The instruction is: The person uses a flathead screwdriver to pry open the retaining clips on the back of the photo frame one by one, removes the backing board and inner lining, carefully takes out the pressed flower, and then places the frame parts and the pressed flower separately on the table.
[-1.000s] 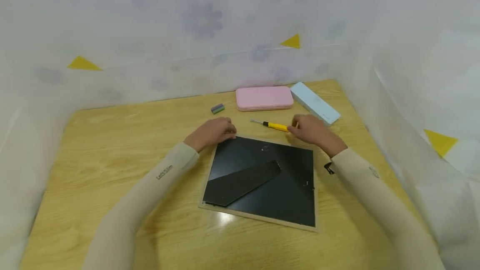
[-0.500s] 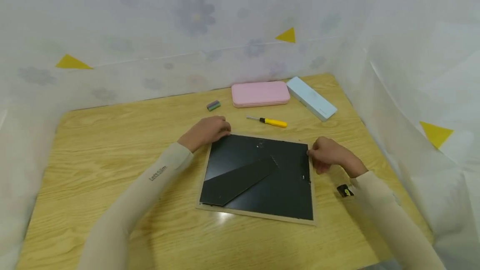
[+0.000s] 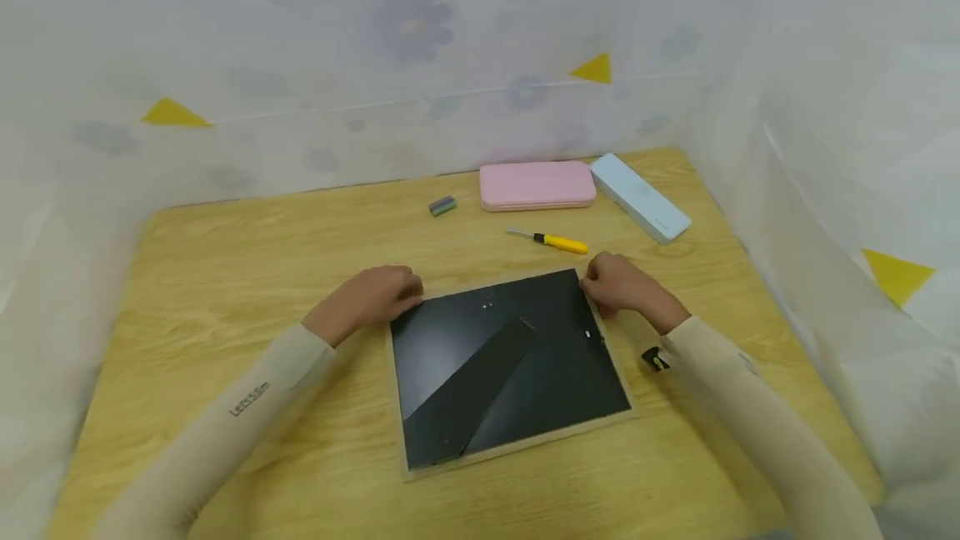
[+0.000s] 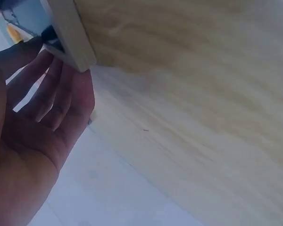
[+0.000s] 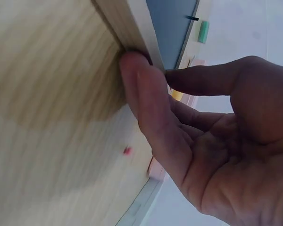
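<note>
A picture frame [image 3: 558, 357] lies face down on the wooden table, its light wooden rim around a black back panel. The folded stand [image 3: 468, 398] runs diagonally across that panel. My left hand [image 3: 372, 298] grips the far left corner; in the left wrist view the thumb is above the wooden rim [image 4: 71, 35] and the fingers are against its outer side. At the far right corner, my right hand [image 3: 622, 283] pinches the rim. The right wrist view shows the thumb on top of the edge [image 5: 132, 28] and fingertips low against its side.
Beyond the picture frame lies a yellow-handled screwdriver [image 3: 564, 243]. Behind it are a pink case [image 3: 537, 185], a light blue box [image 3: 640, 197] and a small purple-and-green block [image 3: 442, 206]. White sheeting [image 3: 300, 65] surrounds the table at the back and sides.
My right hand has left the screwdriver's handle end and taken hold of the picture frame. The frame has turned counterclockwise, its left side coming nearer with my left hand.
</note>
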A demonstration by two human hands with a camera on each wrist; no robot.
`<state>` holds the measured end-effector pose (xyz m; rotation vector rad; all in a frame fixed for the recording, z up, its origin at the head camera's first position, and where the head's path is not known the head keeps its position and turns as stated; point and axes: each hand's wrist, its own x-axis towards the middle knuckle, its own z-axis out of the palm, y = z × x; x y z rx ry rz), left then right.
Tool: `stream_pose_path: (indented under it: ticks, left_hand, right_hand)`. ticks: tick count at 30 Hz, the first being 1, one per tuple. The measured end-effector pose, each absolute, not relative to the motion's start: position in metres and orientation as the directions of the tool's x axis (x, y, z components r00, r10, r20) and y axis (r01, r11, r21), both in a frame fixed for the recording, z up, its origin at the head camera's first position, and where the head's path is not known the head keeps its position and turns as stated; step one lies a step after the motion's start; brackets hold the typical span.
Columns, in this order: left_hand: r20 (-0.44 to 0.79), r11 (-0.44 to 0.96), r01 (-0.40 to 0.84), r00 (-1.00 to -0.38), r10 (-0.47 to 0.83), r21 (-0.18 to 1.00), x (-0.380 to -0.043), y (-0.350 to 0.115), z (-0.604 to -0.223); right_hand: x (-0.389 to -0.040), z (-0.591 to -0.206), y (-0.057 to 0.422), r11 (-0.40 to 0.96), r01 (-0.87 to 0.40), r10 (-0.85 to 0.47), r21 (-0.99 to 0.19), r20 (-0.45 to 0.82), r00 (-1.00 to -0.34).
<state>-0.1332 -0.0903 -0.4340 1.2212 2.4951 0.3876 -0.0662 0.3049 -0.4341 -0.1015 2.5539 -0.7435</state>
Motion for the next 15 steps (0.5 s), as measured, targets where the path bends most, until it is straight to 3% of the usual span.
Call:
stream_pose_path:
  ticks: [6, 15]
  left_hand:
    - [-0.299, 0.633, 0.601, -0.566, 0.768, 0.488, -0.113, -0.105, -0.429]
    - [-0.413, 0.623, 0.392, -0.499, 0.762, 0.677, -0.087, -0.112, -0.428]
  right_hand:
    - [-0.088, -0.434, 0.284, 0.884, -0.094, -0.265, -0.459, -0.325, -0.908]
    - [-0.118, -0.433, 0.250, 0.890, -0.258, -0.365, -0.375, -0.250, -0.897]
